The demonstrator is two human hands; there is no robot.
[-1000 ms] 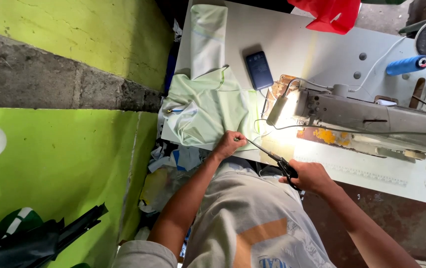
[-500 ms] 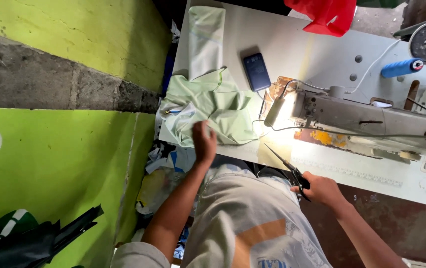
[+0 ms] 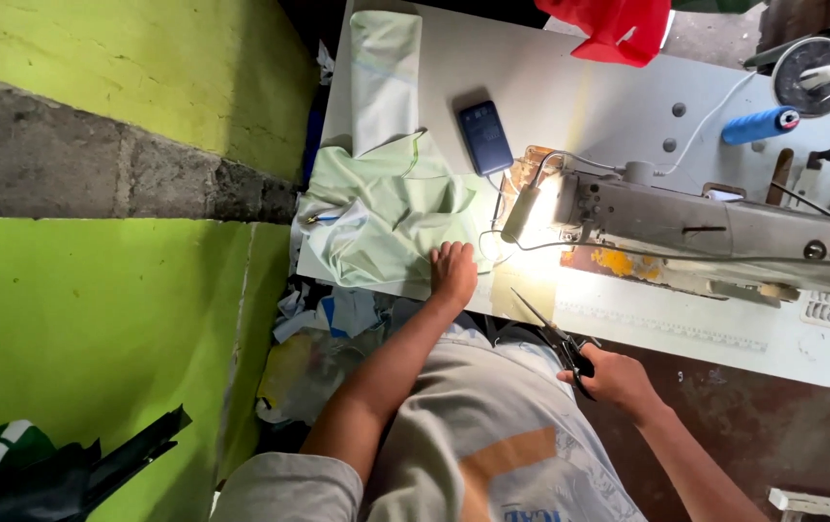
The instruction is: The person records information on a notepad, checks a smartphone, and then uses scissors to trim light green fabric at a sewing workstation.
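My left hand (image 3: 453, 272) rests palm down on the near edge of a crumpled pale green cloth (image 3: 386, 217) lying on the white sewing table (image 3: 589, 106). My right hand (image 3: 616, 379) is off the table's front edge and holds a pair of black-handled scissors (image 3: 555, 338) with the blades pointing up toward the table. A grey sewing machine (image 3: 705, 227) with a lit lamp (image 3: 521, 211) stands just right of the cloth.
A dark blue phone (image 3: 485, 136) lies behind the cloth. A folded pale cloth strip (image 3: 383, 72), a red item (image 3: 618, 24), a blue thread spool (image 3: 758, 124) and a bobbin winder (image 3: 816, 72) sit farther back. Fabric scraps (image 3: 323, 329) lie below the table beside a green wall (image 3: 96, 338).
My left hand moved from the table's front edge up onto the green cloth. My right hand with the scissors dropped lower and away from the table.
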